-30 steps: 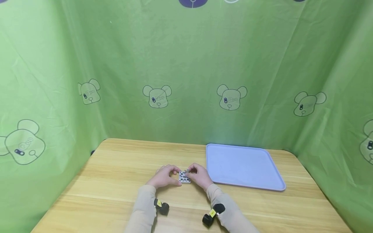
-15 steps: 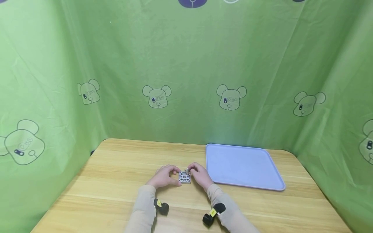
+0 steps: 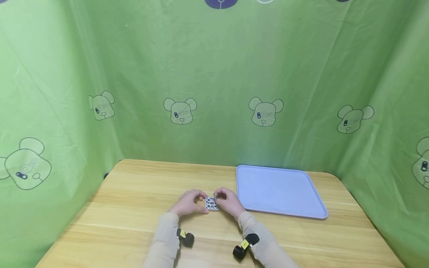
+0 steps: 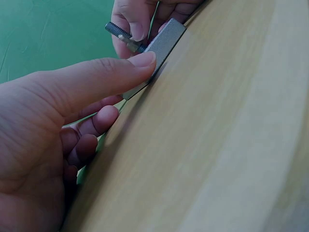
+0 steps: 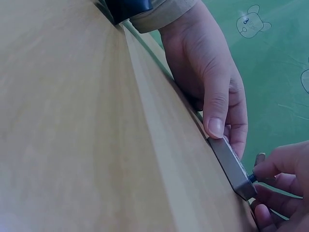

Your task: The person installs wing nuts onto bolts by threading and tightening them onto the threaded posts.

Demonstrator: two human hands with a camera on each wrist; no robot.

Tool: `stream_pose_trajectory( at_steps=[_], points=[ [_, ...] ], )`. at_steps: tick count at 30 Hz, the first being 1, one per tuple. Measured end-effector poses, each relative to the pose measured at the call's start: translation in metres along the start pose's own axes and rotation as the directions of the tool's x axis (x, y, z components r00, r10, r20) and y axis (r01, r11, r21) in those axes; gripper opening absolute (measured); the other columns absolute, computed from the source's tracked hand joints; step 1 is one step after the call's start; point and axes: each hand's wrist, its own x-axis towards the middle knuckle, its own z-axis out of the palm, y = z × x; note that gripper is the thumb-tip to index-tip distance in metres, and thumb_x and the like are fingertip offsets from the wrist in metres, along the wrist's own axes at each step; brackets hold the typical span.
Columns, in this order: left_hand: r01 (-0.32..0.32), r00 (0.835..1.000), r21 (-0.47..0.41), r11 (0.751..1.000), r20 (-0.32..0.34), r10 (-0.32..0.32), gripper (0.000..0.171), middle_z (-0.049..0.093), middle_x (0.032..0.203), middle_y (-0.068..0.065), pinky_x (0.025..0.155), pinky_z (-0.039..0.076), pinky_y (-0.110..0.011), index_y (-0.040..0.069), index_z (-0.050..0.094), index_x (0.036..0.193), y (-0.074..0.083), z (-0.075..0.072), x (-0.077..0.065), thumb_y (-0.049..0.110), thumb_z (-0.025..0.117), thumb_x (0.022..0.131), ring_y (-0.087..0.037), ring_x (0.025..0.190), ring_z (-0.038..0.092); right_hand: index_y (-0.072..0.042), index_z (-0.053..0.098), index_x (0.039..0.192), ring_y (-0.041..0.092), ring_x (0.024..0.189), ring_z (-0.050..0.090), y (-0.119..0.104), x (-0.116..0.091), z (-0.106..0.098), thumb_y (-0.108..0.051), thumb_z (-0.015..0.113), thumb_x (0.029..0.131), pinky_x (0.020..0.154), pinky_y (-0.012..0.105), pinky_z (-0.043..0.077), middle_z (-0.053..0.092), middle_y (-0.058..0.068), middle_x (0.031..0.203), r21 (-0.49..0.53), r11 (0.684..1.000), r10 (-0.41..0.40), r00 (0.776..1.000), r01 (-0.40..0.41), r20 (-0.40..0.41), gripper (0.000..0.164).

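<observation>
A small square grey metal plate (image 3: 210, 207) with several round holes lies on the table. My left hand (image 3: 189, 204) grips it by the left side, thumb on the near edge and fingers at the far edge. A threaded bolt (image 4: 116, 30) stands up from the plate's far right corner, with a small nut (image 4: 130, 44) that looks winged low on its thread. My right hand (image 3: 231, 203) pinches at this nut and bolt with thumb and index finger. In the right wrist view the fingers partly hide the nut; the plate's grey side (image 5: 229, 164) shows.
A light purple tray (image 3: 281, 191) lies on the wooden table (image 3: 151, 178), right of the right hand. Green curtains (image 3: 214, 141) close off the back and both sides. Black wrist cameras (image 3: 189, 240) sit on both sleeves.
Half a second ago the right fingers had drawn back to the right of the bolt; now they are around it again, as one second ago. The left hand and plate hold still.
</observation>
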Motion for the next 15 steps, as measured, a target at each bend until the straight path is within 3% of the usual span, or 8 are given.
stream_pose_trajectory(
  at_steps=[6,15],
  points=[
    [0.002,1.0,0.008,1.0,0.001,-0.002,0.051,0.059,0.099,0.008,0.088,0.035,-0.038,0.025,0.067,0.112,0.0002,-0.001,-0.0002,0.038,0.085,0.066,-0.013,0.093,0.046,-0.009,0.065,0.091,0.018,0.095,0.061,0.0,0.0004,0.0001,-0.01,0.072,0.078,0.094,0.042,0.047,0.069,0.005,0.098,-0.041,0.999,0.001,1.0,-0.001,-0.014,0.015],
    [-0.003,1.0,0.004,1.0,0.005,0.003,0.051,0.059,0.099,0.008,0.088,0.036,-0.039,0.025,0.067,0.112,-0.0011,-0.0005,0.0004,0.039,0.084,0.066,-0.013,0.094,0.047,-0.009,0.063,0.09,0.016,0.091,0.06,0.0008,0.0003,0.0005,-0.014,0.075,0.079,0.09,0.038,0.048,0.068,0.004,0.094,-0.082,0.996,-0.026,1.0,0.025,-0.016,0.017]
  ],
)
